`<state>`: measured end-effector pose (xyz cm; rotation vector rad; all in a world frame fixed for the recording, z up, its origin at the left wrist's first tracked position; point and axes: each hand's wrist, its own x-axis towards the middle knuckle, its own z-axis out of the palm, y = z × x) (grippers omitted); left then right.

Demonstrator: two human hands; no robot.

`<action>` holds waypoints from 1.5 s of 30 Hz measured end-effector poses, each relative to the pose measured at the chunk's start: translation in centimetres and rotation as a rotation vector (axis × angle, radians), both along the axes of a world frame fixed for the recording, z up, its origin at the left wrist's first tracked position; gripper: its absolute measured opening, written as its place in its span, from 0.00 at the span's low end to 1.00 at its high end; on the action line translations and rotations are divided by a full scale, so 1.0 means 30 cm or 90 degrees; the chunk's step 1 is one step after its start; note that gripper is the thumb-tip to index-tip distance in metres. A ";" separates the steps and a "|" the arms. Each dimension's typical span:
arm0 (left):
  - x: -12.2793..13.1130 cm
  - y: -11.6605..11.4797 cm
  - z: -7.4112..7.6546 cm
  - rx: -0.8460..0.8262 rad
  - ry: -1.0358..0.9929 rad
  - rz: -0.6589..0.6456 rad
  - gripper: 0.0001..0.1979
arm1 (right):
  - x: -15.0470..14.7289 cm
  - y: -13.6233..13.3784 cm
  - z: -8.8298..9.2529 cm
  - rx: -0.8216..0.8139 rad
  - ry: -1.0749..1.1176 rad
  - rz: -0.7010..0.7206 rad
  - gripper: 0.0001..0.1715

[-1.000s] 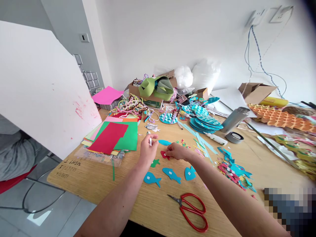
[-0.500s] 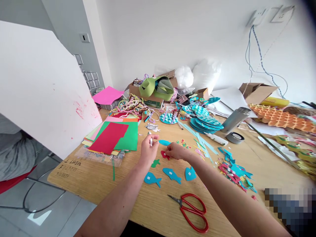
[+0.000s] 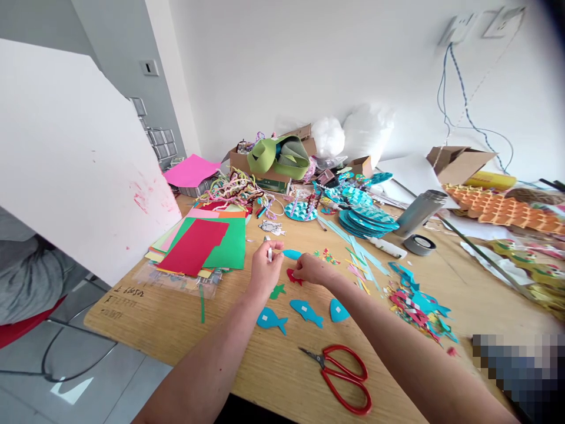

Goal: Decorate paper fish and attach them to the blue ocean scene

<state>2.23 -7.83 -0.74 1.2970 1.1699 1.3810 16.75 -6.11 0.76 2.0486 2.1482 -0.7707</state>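
Note:
My left hand (image 3: 266, 268) is closed, pinching a small white strip (image 3: 269, 254) that looks like tape. Fingers of my right hand (image 3: 312, 270) come together on a red paper cutout (image 3: 292, 275) on the table, covering part of it. Just behind lies a blue paper cutout (image 3: 292, 254). Nearer to me are a green cutout (image 3: 278, 291) and blue paper fish: one on the left (image 3: 270, 318), one in the middle (image 3: 306, 312), one partly behind my right forearm (image 3: 338, 310). Each of these three bears a white square. Red-handled scissors (image 3: 339, 374) lie in front.
Coloured paper sheets (image 3: 194, 244) are stacked at left beside a large white board (image 3: 83, 159). Paper scraps (image 3: 419, 306) lie at right. Blue plates (image 3: 366, 222), a steel flask (image 3: 421, 213) and a cardboard box (image 3: 241, 162) stand farther back. The table's front edge is close to me.

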 end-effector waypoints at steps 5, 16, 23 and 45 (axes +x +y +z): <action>0.002 -0.006 0.004 0.007 -0.013 -0.006 0.10 | 0.004 0.019 0.015 -0.005 -0.024 -0.004 0.10; 0.008 -0.025 0.023 0.031 -0.090 -0.050 0.28 | 0.073 0.017 -0.009 -0.006 0.094 -0.083 0.18; 0.016 -0.057 0.048 0.005 -0.138 -0.177 0.34 | 0.134 -0.120 0.094 0.194 0.258 -0.130 0.17; 0.079 -0.116 -0.013 0.049 0.132 -0.365 0.20 | 0.078 -0.276 -0.029 0.616 0.268 0.038 0.11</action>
